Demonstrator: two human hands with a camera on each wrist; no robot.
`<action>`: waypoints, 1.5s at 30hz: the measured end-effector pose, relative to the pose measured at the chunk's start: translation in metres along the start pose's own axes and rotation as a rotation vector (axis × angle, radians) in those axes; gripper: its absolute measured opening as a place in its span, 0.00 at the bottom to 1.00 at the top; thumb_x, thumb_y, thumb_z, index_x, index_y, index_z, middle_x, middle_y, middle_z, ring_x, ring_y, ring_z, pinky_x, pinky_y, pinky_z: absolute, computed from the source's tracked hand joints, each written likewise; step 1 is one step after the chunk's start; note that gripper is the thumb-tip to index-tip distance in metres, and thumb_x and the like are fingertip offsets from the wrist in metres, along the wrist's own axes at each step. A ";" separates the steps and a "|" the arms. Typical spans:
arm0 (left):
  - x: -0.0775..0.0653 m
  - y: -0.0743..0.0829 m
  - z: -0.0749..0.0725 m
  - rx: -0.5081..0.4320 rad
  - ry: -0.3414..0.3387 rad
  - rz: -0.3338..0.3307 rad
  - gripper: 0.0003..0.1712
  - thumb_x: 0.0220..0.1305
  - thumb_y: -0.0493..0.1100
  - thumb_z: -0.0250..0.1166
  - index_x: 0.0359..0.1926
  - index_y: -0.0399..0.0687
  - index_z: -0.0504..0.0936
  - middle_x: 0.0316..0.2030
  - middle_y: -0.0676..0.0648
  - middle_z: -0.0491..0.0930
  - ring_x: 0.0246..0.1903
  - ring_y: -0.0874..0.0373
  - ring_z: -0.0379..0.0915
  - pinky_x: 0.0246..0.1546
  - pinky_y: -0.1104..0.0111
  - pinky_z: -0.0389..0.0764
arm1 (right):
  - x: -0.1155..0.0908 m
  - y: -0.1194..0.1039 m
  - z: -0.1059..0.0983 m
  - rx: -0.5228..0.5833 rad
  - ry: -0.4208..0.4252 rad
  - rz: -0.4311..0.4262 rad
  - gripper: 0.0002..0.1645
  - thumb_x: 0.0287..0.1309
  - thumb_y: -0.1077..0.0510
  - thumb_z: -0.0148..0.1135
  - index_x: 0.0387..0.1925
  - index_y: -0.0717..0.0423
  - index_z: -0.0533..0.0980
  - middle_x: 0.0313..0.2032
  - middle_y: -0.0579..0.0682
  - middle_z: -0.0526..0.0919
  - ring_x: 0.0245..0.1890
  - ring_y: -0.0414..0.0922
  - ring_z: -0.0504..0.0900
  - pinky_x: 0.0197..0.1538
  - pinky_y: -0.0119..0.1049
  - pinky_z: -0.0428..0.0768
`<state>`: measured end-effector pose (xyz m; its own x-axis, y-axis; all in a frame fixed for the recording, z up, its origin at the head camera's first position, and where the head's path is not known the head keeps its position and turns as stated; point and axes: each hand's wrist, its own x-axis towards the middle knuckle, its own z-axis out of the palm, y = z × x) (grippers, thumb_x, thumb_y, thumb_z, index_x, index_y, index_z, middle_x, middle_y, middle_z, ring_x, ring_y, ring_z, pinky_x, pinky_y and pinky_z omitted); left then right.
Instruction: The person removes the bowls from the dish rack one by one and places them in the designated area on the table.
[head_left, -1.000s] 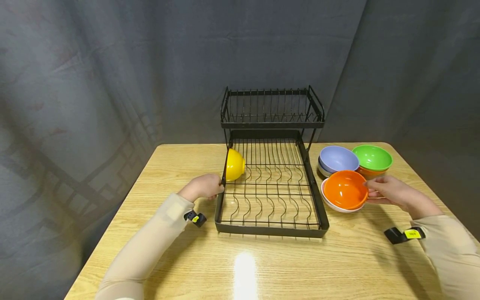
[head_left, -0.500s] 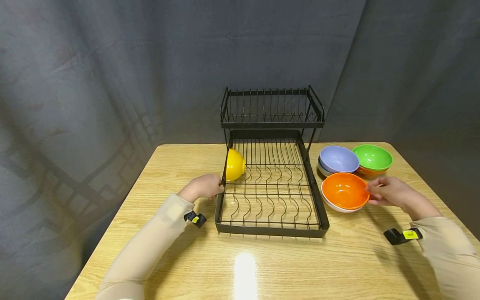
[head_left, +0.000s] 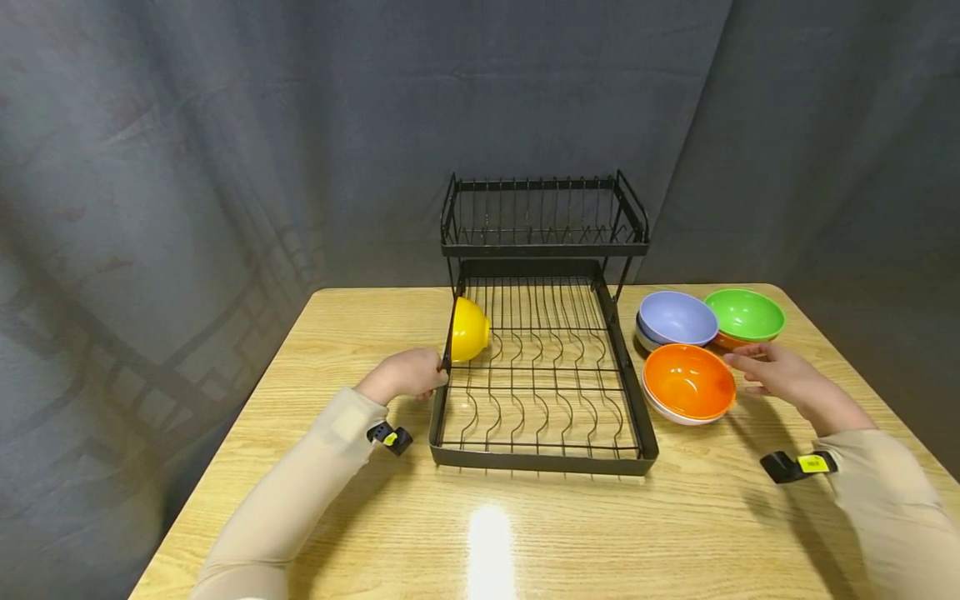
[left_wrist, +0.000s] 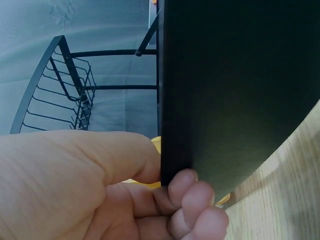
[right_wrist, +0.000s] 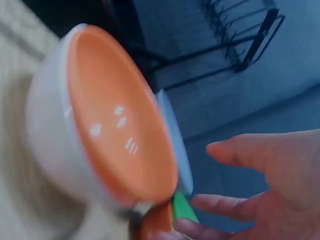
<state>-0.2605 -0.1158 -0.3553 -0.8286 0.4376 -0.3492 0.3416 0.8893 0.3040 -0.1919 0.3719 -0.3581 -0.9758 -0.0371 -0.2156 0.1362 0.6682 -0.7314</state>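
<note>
My left hand (head_left: 408, 373) grips the left side wall of the black dish rack (head_left: 540, 461); in the left wrist view thumb and curled fingers (left_wrist: 195, 210) pinch its edge. A yellow bowl (head_left: 469, 331) stands on its side inside the rack, against that wall. Just off the rim of an orange bowl (head_left: 688, 382), my right hand (head_left: 787, 375) has its fingers spread and holds nothing. The orange bowl sits inside a white bowl (right_wrist: 47, 120) on the table. In the right wrist view a gap shows between the hand and the orange bowl.
Behind the orange bowl stands a stack with a lavender bowl (head_left: 678, 318) on top. To its right a green bowl (head_left: 745, 315) rests in another orange bowl (head_left: 731, 342). The rack's upper tier (head_left: 545, 249) rises at the back, before a grey curtain (head_left: 375, 142).
My right hand has let go of the orange bowl's rim and drawn slightly back from it. The orange bowl has settled level into the white one. The left hand stays put.
</note>
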 end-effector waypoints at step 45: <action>0.003 -0.003 0.001 -0.001 -0.007 0.011 0.17 0.65 0.42 0.50 0.20 0.44 0.75 0.18 0.46 0.79 0.15 0.59 0.69 0.24 0.68 0.71 | 0.112 -0.219 0.185 0.207 -0.381 0.060 0.58 0.46 0.39 0.67 0.67 0.62 0.48 0.64 0.61 0.57 0.59 0.59 0.65 0.58 0.50 0.67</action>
<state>-0.2631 -0.1171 -0.3584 -0.8216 0.4486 -0.3517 0.3506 0.8841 0.3089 -0.2991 0.0841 -0.3412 -0.8377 -0.2996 -0.4566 0.2605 0.5156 -0.8163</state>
